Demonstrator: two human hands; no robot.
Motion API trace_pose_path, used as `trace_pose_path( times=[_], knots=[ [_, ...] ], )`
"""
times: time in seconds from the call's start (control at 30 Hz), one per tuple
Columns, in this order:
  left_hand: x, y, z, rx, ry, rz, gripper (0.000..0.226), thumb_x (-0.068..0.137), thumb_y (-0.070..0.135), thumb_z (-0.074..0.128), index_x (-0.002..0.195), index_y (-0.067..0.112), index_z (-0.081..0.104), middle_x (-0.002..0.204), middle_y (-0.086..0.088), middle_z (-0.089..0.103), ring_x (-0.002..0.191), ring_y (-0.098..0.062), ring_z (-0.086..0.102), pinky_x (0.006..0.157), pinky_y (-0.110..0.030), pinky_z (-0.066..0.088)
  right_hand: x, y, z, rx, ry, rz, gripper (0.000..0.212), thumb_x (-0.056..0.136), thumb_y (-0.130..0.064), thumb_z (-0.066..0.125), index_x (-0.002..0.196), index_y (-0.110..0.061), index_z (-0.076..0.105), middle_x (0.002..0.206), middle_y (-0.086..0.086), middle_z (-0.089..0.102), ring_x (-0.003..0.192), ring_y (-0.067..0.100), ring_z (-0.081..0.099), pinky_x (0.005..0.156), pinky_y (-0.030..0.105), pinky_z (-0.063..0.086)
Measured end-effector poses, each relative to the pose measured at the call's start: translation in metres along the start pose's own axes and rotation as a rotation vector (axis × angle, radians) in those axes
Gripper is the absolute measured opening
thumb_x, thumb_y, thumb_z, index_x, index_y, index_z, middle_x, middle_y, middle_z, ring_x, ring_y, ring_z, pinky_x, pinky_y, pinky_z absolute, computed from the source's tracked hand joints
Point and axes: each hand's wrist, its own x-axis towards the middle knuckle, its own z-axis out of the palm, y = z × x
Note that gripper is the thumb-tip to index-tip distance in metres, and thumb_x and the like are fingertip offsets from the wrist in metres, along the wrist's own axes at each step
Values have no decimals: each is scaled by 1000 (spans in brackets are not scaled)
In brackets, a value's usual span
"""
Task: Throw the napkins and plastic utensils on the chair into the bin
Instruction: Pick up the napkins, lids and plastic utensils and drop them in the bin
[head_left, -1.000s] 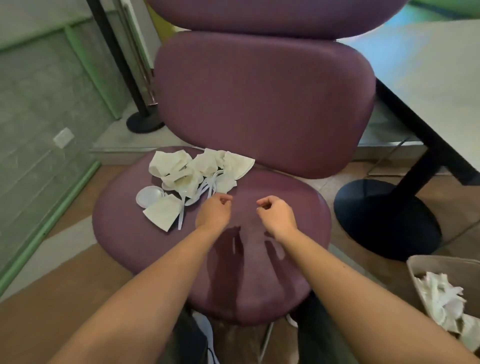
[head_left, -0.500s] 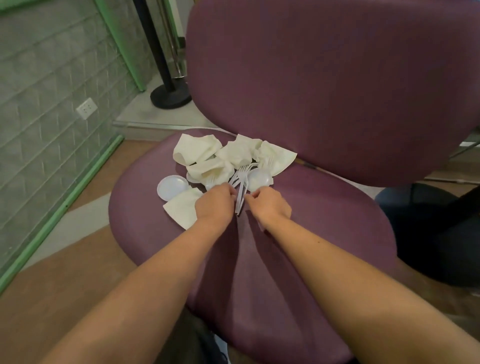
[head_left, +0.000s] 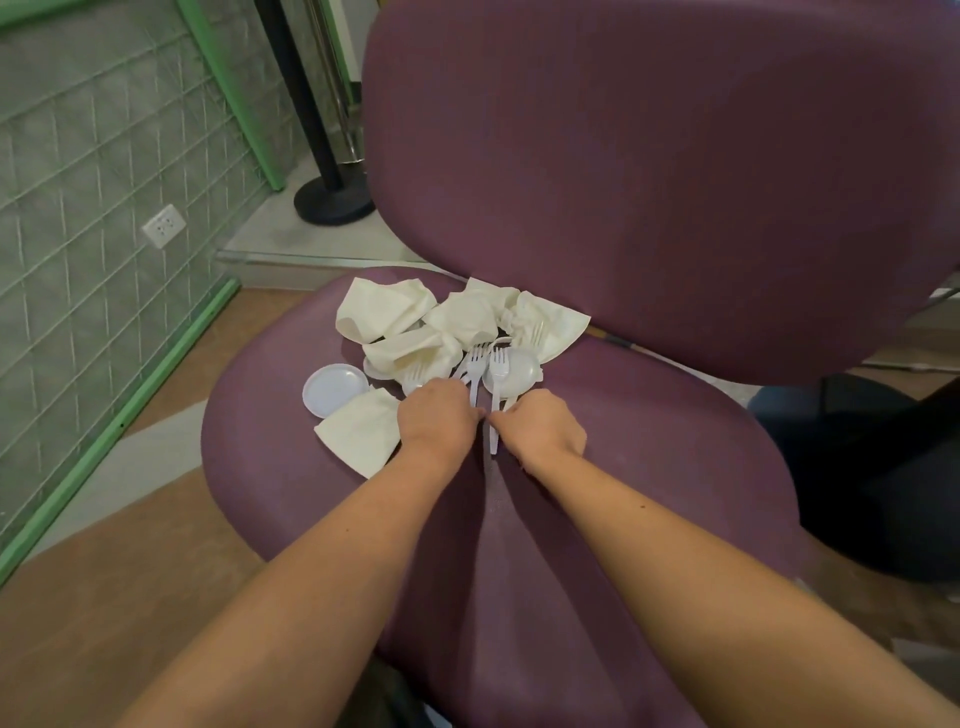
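Forks just beyond hands; left hand and right hand pinching handles.

I saw a grey tiled wall at left with a white power outlet on it and green trim along its foot. A black pole stood on a round black base behind. Wood-tone floor lay below, a dark table base at right.
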Motion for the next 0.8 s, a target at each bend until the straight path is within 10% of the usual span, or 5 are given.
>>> trace_pose_path(
  times=[0.43, 0.8],
  knots=[
    [-16, -4, -10, -177, -65, -48, 26, 86, 32, 57, 104, 16, 67, 102, -5, 68, 97, -28, 63, 68, -30, 42, -10, 0, 3, 225, -20, 5, 30, 83, -30, 67, 109, -20, 58, 108, 2, 65, 96, 25, 64, 74, 33, 53],
    [-62, 40, -31, -674, -112, 26, 38, 86, 26, 59, 122, 28, 50, 83, 9, 58, 77, -15, 61, 69, -31, 44, -55, 51, -47, 611, 44, 118, 9, 78, -19, 62, 85, -24, 59, 75, -2, 67, 66, 20, 63, 71, 40, 57]
  ],
)
